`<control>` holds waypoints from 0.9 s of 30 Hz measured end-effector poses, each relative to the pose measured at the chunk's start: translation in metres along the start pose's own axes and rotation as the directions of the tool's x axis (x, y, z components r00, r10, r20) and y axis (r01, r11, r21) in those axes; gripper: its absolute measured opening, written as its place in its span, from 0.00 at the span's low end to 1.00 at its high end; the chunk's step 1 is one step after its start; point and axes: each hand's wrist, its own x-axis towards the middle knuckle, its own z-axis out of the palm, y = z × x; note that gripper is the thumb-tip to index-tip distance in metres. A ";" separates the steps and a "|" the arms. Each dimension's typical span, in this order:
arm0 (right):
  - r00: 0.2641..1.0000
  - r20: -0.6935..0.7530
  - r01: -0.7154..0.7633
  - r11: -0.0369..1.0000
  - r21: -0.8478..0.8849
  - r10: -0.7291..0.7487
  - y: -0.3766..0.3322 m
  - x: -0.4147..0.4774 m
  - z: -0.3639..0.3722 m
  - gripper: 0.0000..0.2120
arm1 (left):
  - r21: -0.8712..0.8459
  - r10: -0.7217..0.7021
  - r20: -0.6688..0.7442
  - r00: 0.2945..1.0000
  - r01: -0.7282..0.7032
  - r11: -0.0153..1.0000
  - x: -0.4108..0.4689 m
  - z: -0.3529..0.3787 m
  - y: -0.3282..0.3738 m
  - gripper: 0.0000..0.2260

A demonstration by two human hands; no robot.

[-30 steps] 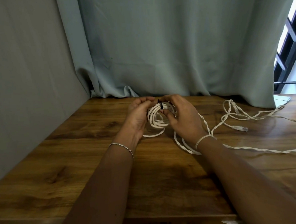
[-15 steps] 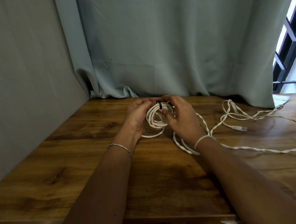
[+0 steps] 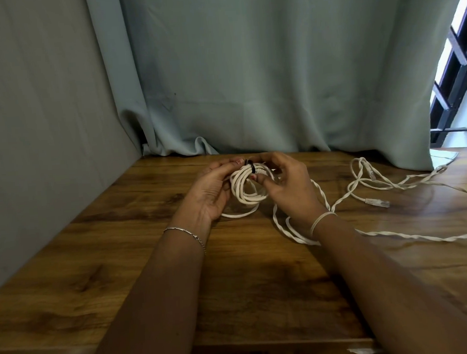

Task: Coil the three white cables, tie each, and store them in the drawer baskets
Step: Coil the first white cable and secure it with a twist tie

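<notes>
Hands: the left hand [image 3: 208, 189] and right hand [image 3: 290, 189] are curled round a coiled cable [image 3: 248, 192], which is held upright between them, with fingertips pinched at its top.
Tie: a black tie [image 3: 251, 168] is wrapped over the top of the coil.
Coil location: it is held just above the surface [image 3: 122, 252], near the far edge.
Loose cables [image 3: 394, 239]: they are spread to the right, twisted together, and partly hidden by the right wrist.
Backdrop: a curtain [image 3: 275, 78] is hung behind, with a wall [image 3: 33, 134] at the left.

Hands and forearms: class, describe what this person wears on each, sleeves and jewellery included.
No sleeves show; both forearms are bare. The wrist of the left hand carries a thin silver chain bracelet with slim bar links. The wrist of the right hand carries a plain, thin, pale band.
</notes>
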 end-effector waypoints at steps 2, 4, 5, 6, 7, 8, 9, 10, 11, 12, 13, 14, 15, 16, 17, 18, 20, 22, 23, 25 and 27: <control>1.000 0.005 -0.012 0.999 0.035 0.012 -0.001 0.000 0.000 0.14 | -0.017 -0.023 -0.003 1.000 0.023 1.000 0.000 -0.001 0.001 0.06; 1.000 0.015 -0.008 0.999 0.032 0.007 -0.001 0.000 0.001 0.14 | -0.039 -0.046 -0.004 0.999 0.046 0.998 -0.001 -0.001 0.000 0.05; 1.000 0.020 -0.008 1.000 0.026 0.007 -0.002 -0.001 0.001 0.14 | -0.055 -0.059 -0.002 0.998 0.059 0.997 -0.001 -0.002 0.001 0.05; 1.000 0.025 -0.010 1.000 0.021 0.010 -0.002 -0.001 0.001 0.15 | -0.076 -0.074 0.000 0.997 0.074 0.994 -0.002 -0.002 0.001 0.05; 0.999 0.031 -0.014 1.000 0.016 0.014 -0.002 -0.001 0.001 0.15 | -0.098 -0.089 0.003 0.996 0.089 0.991 -0.002 -0.002 0.001 0.05; 0.999 0.039 -0.015 1.000 0.015 0.014 -0.003 -0.002 0.001 0.14 | -0.114 -0.101 0.005 0.995 0.101 0.988 -0.003 -0.003 0.001 0.05; 0.999 0.047 -0.014 1.000 0.013 0.013 -0.004 -0.002 0.001 0.14 | -0.124 -0.112 0.004 0.994 0.112 0.986 -0.003 -0.004 0.002 0.05; 0.999 0.051 -0.008 1.000 0.009 0.008 -0.005 -0.003 0.001 0.14 | -0.126 -0.121 0.002 0.993 0.120 0.985 -0.004 -0.004 0.003 0.04; 0.999 0.054 -0.002 1.000 0.003 0.002 -0.006 -0.003 0.001 0.14 | -0.122 -0.128 -0.002 0.992 0.126 0.984 -0.004 -0.004 0.003 0.04; 0.998 0.056 0.004 1.000 -0.002 -0.004 -0.006 -0.003 0.001 0.14 | -0.114 -0.128 -0.006 0.992 0.127 0.985 -0.004 -0.005 0.003 0.04; 0.998 0.059 0.010 1.000 -0.006 -0.010 -0.006 -0.003 0.001 0.14 | -0.104 -0.125 -0.011 0.992 0.123 0.987 -0.004 -0.004 0.004 0.04; 0.998 0.062 0.016 1.000 -0.011 -0.015 -0.006 -0.003 0.000 0.14 | -0.096 -0.120 -0.016 0.993 0.118 0.988 -0.003 -0.005 0.003 0.04; 0.998 0.065 0.020 1.000 -0.017 -0.019 -0.006 -0.003 0.000 0.14 | -0.090 -0.115 -0.018 0.993 0.113 0.990 -0.003 -0.005 0.003 0.05; 0.997 0.068 0.025 0.999 -0.023 -0.023 -0.006 -0.003 0.000 0.14 | -0.083 -0.112 -0.018 0.994 0.110 0.990 -0.002 -0.004 0.003 0.05; 0.997 0.070 0.030 0.999 -0.029 -0.028 -0.006 -0.003 0.000 0.14 | -0.074 -0.111 -0.017 0.994 0.109 0.991 -0.002 -0.004 0.003 0.04; 0.997 0.069 0.037 0.999 -0.036 -0.034 -0.006 -0.003 0.000 0.14 | -0.062 -0.110 -0.016 0.994 0.109 0.992 -0.002 -0.004 0.003 0.04; 0.997 0.062 0.053 0.997 -0.064 -0.049 -0.006 -0.003 0.000 0.14 | -0.046 -0.111 -0.019 0.994 0.110 0.993 -0.001 -0.004 0.003 0.03; 0.996 0.065 0.073 0.993 -0.094 -0.067 -0.007 -0.003 0.000 0.14 | -0.046 -0.121 -0.029 0.992 0.119 0.992 -0.001 -0.005 0.003 0.04; 0.994 0.071 0.085 0.991 -0.107 -0.078 -0.008 -0.003 -0.001 0.14 | -0.048 -0.129 -0.033 0.991 0.127 0.991 -0.001 -0.005 0.003 0.04; 0.992 0.083 0.110 0.985 -0.129 -0.100 -0.009 -0.004 -0.001 0.14 | -0.057 -0.143 -0.030 0.989 0.142 0.988 -0.001 -0.005 0.003 0.05; 0.990 0.087 0.121 0.981 -0.155 -0.108 -0.009 -0.004 0.000 0.14 | -0.072 -0.151 -0.019 0.988 0.149 0.986 -0.003 -0.005 0.004 0.05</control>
